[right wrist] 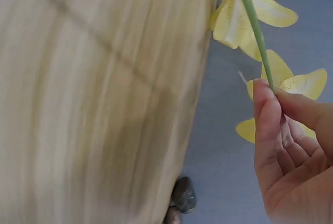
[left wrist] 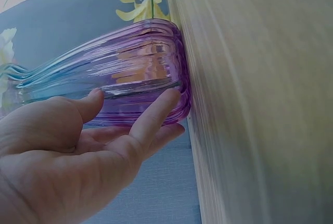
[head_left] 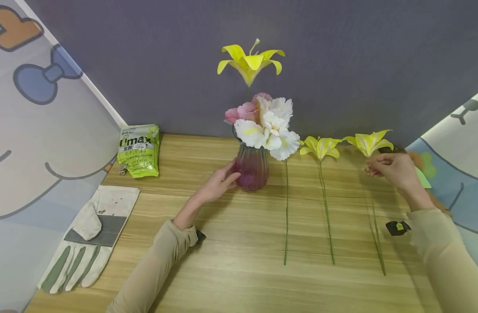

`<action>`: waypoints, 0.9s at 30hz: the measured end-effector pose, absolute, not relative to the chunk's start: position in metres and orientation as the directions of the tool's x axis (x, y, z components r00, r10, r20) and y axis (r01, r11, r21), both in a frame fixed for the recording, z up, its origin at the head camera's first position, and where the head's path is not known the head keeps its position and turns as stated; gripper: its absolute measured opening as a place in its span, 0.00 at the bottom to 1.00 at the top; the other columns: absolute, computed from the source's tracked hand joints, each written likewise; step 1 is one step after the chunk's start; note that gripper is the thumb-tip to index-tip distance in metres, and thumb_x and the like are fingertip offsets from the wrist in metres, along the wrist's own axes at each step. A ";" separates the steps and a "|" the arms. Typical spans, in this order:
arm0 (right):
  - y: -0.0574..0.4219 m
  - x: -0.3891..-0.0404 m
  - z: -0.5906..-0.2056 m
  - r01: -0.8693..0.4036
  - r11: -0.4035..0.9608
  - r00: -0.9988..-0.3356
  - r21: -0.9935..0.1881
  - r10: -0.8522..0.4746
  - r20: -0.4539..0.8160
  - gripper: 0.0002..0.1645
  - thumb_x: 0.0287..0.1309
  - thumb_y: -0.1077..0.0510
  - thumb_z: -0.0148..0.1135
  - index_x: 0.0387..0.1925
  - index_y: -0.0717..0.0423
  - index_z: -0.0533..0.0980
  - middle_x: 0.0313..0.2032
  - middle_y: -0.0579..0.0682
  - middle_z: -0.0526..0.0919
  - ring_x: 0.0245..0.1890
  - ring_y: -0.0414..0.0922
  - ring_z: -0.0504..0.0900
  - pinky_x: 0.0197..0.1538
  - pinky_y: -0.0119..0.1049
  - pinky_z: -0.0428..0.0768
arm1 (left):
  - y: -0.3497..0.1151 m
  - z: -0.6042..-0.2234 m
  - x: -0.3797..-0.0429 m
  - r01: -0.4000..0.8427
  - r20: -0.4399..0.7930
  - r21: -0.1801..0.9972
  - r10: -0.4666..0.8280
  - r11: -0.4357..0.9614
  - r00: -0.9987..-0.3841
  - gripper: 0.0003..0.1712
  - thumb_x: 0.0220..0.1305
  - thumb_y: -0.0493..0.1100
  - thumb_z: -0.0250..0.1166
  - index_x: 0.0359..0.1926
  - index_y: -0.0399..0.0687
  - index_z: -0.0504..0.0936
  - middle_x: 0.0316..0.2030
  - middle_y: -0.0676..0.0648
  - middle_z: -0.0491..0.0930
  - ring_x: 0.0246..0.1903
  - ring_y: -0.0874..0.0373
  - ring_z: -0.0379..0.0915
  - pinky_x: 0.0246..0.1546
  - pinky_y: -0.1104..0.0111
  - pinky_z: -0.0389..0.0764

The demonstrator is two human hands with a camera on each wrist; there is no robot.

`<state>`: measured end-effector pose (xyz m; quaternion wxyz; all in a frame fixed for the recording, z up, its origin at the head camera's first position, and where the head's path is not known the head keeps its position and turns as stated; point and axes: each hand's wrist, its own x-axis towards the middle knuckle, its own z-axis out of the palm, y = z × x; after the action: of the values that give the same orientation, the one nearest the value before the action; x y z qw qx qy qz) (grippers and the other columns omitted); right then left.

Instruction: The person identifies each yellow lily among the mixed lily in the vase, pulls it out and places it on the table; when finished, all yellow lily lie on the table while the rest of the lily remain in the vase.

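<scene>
A ribbed glass vase (head_left: 252, 167), purple toward its base, stands upright on the table with pink flowers (head_left: 244, 112), white flowers (head_left: 276, 126) and one tall yellow lily (head_left: 248, 63). My left hand (head_left: 219, 182) holds the vase low on its left side; thumb and fingers lie against the glass (left wrist: 140, 60) in the left wrist view. At the right, my right hand (head_left: 395, 169) pinches the green stem (right wrist: 255, 31) of a yellow lily (head_left: 369, 142) between thumb and fingertips, just below the bloom. Its stem slants down toward the table's front.
Another yellow lily (head_left: 321, 148) lies between vase and right hand, beside a further green stem (head_left: 287, 213) whose top is behind the white flowers. A green fertilizer bag (head_left: 139, 150) and a work glove (head_left: 92, 234) are at left. Dark stones (right wrist: 183, 194) sit near the back edge.
</scene>
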<state>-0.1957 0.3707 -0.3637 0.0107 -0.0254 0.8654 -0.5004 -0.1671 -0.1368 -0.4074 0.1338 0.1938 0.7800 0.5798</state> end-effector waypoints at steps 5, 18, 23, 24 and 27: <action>0.377 -0.200 -0.370 -0.042 0.546 -0.998 -0.836 -0.064 0.009 0.13 0.76 0.69 0.62 0.45 0.82 0.81 0.25 0.39 0.89 0.24 0.35 0.88 0.29 0.27 0.89 | -0.136 -0.406 -0.167 0.137 0.007 0.959 0.461 0.249 -0.887 0.35 0.87 0.34 0.49 0.83 0.27 0.46 0.77 0.25 0.59 0.70 0.33 0.68 0.63 0.57 0.84; 0.385 -0.204 -0.380 -0.062 0.551 -0.996 -0.832 -0.092 0.014 0.13 0.73 0.73 0.60 0.42 0.89 0.78 0.23 0.37 0.89 0.22 0.32 0.86 0.27 0.24 0.87 | -0.135 -0.403 -0.169 0.137 0.005 0.958 0.463 0.252 -0.886 0.35 0.87 0.34 0.49 0.83 0.28 0.46 0.77 0.25 0.60 0.70 0.33 0.68 0.63 0.55 0.83; 0.385 -0.207 -0.392 -0.092 0.628 -0.991 -0.773 -0.136 0.007 0.15 0.74 0.72 0.60 0.45 0.91 0.76 0.22 0.42 0.89 0.20 0.29 0.85 0.25 0.23 0.86 | -0.136 -0.404 -0.167 0.136 0.003 0.958 0.463 0.253 -0.886 0.35 0.87 0.34 0.49 0.83 0.27 0.46 0.77 0.25 0.60 0.70 0.33 0.69 0.63 0.56 0.83; 0.384 -0.208 -0.393 -0.100 0.641 -0.989 -0.761 -0.144 0.008 0.16 0.74 0.72 0.59 0.46 0.91 0.76 0.22 0.45 0.89 0.20 0.29 0.84 0.25 0.23 0.86 | -0.137 -0.404 -0.167 0.137 0.004 0.958 0.464 0.253 -0.886 0.35 0.87 0.34 0.49 0.83 0.27 0.46 0.77 0.25 0.60 0.70 0.33 0.69 0.63 0.56 0.83; 0.382 -0.211 -0.396 -0.095 0.630 -0.986 -0.770 -0.166 -0.014 0.16 0.75 0.73 0.57 0.48 0.93 0.74 0.24 0.51 0.90 0.21 0.30 0.85 0.25 0.24 0.86 | -0.137 -0.405 -0.166 0.140 0.009 0.958 0.463 0.250 -0.886 0.35 0.87 0.34 0.50 0.83 0.27 0.46 0.77 0.25 0.60 0.70 0.33 0.69 0.63 0.55 0.83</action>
<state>-0.2109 0.3817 -0.3955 0.0416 -0.0723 0.9019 -0.4237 -0.1657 -0.1369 -0.4052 0.1390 0.1938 0.7781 0.5810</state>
